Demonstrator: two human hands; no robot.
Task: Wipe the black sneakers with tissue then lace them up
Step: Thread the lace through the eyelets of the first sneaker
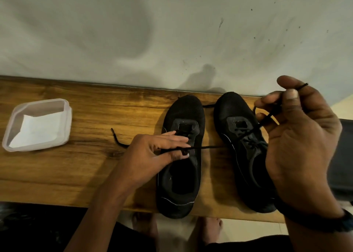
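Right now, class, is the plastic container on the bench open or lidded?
Open: no lid covers the plastic container; its rim is bare and white tissue shows inside.

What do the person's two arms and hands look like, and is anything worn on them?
The left forearm and the right forearm are bare, with no sleeves in view. The left hand wears no glove, ring or band that I can see. The right hand is also ungloved; a dark, bluish-black wristband, perhaps a watch strap, circles its wrist.
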